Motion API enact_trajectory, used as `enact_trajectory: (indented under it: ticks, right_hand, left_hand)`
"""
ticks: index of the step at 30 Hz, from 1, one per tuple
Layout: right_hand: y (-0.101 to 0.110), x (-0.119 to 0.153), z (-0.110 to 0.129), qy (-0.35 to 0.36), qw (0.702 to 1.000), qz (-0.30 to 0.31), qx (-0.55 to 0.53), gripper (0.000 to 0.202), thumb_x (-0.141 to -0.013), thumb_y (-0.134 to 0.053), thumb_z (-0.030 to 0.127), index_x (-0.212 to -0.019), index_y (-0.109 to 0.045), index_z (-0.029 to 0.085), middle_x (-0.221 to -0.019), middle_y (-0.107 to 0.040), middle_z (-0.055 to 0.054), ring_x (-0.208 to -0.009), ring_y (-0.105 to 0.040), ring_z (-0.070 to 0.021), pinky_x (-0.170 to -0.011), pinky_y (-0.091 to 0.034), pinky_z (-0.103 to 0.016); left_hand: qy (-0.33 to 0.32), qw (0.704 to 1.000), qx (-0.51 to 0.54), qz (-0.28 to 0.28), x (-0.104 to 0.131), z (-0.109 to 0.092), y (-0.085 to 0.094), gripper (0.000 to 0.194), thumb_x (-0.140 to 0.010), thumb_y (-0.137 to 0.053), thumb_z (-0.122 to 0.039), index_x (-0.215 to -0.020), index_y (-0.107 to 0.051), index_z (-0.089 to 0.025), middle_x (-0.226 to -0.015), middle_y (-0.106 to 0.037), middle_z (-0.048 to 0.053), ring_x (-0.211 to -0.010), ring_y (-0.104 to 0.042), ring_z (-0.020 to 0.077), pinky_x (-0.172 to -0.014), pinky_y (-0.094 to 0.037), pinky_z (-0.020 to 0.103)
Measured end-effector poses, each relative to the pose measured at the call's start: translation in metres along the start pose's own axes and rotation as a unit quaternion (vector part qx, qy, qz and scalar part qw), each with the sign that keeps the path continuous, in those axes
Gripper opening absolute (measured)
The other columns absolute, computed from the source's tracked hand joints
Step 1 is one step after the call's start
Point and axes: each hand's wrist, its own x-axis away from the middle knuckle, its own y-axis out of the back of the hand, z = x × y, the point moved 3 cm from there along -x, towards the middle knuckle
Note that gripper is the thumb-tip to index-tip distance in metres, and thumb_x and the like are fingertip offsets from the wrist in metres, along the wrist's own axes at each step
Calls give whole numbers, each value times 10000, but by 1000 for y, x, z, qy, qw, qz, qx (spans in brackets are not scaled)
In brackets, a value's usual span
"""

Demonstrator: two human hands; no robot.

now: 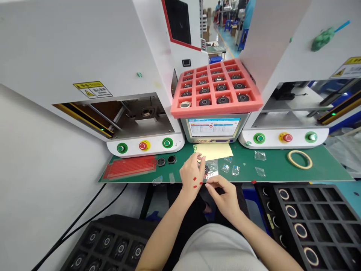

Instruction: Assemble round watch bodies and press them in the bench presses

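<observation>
My left hand point(192, 173) is held over the front of the green mat point(239, 173), its back towards me and its thumb apart from the bent fingers. Several small red stickers point(194, 178) cling to the back of that hand. Close to them, my right hand point(225, 194) has thumb and index finger brought together in a pinch; whatever is between the tips is too small to make out. Just beyond the hands, a dark round part point(207, 169) lies on a clear plastic bag point(214, 165), partly covered by my left hand. A yellow sheet point(216, 151) with green dots lies behind it.
Red strips point(129, 167) and two round watch-like parts point(171, 159) lie left; a tape roll point(299, 159) lies right. A pink foam tray point(217, 110) of round parts rests above a screen point(214, 128), between two presses with buttons point(143, 145). Black trays point(318, 210) flank me.
</observation>
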Motion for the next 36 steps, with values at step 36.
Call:
enact_trajectory:
  ticks: [36]
  right_hand:
    - [3,0,-17,40,996,-45,73,191,-861,-578,293,-701,-616,195,-648,-643,-20,-569,-599,-139,-542,-506,-269]
  left_hand:
    - [-181,939,-51,-288,19,22,25,234,-884,-574,-159,-655,-613,-186,-535,-659,-6,-472,-569,121,-545,-398,246]
